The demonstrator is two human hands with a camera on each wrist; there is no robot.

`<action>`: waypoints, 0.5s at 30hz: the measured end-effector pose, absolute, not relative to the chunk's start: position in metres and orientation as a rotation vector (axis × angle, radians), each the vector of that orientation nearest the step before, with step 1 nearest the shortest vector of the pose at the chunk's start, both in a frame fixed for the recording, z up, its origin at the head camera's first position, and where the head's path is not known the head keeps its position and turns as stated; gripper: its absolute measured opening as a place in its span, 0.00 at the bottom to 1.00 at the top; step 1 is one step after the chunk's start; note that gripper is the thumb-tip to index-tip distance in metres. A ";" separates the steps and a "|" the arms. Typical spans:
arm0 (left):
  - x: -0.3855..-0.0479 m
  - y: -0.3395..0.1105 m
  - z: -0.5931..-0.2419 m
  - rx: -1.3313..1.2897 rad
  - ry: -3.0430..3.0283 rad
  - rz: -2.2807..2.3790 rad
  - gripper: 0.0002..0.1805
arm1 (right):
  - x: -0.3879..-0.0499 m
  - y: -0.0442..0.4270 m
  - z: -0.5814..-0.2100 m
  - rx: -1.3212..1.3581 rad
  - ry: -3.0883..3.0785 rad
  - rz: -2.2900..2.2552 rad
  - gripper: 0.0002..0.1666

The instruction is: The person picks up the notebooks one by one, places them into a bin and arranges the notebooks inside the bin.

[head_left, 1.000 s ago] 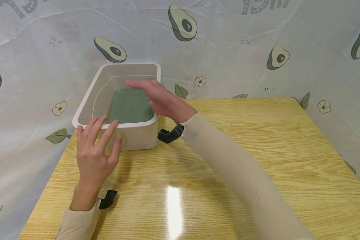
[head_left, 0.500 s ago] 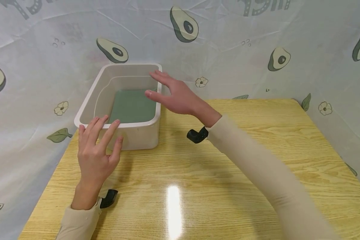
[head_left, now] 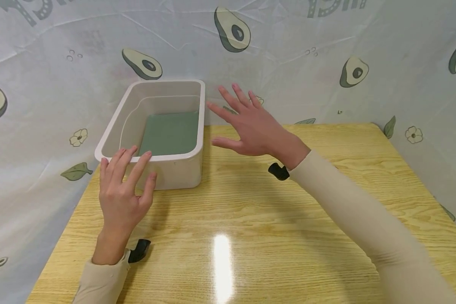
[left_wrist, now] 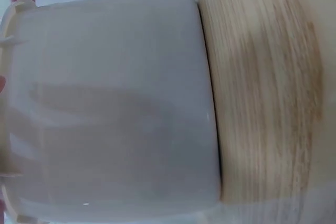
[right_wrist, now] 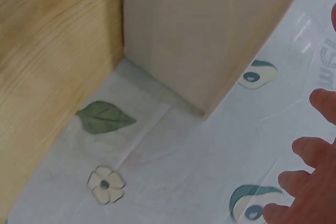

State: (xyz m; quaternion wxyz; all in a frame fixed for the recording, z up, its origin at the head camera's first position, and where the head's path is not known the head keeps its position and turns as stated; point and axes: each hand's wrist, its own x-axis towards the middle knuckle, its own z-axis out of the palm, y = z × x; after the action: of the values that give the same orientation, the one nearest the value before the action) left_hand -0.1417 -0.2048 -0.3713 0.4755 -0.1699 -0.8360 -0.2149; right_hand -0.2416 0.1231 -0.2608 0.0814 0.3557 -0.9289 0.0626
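Observation:
A white plastic bin with a flat green bottom stands at the back left of the table. At its near rim is my left hand, fingers spread, the fingertips at or just over the edge; whether they touch it I cannot tell. To the right of the bin my right hand hovers above the table, fingers splayed and holding nothing. In the left wrist view the bin's outer wall fills most of the picture. Fingers of the right hand show at the edge of the right wrist view, apart from the bin.
The wooden table reaches out to the right and toward me. A pale sheet printed with avocados, leaves and flowers hangs behind and along the sides. Black wrist devices sit at both cuffs.
My right hand has moved from over the bin to the right, past its rim, and its fingers have spread. The left hand and the bin stay nearly still.

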 end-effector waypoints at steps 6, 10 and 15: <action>-0.139 -0.203 -0.364 -0.401 -2.069 -0.481 0.24 | -0.231 0.173 -0.271 0.919 -2.868 0.193 0.52; -0.137 -0.201 -0.355 -0.390 -2.103 -0.445 0.25 | -0.222 0.213 -0.276 0.771 -2.948 0.209 0.52; -0.139 -0.197 -0.340 -0.380 -2.194 -0.376 0.30 | -0.208 0.261 -0.279 0.587 -3.033 0.232 0.53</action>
State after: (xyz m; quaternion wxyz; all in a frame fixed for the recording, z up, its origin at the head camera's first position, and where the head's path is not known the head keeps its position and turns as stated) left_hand -0.1394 -0.1966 -0.3395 0.4277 -0.1520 -0.8782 -0.1504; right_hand -0.2081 0.2607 -0.2786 0.0217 0.1893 -0.9788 0.0749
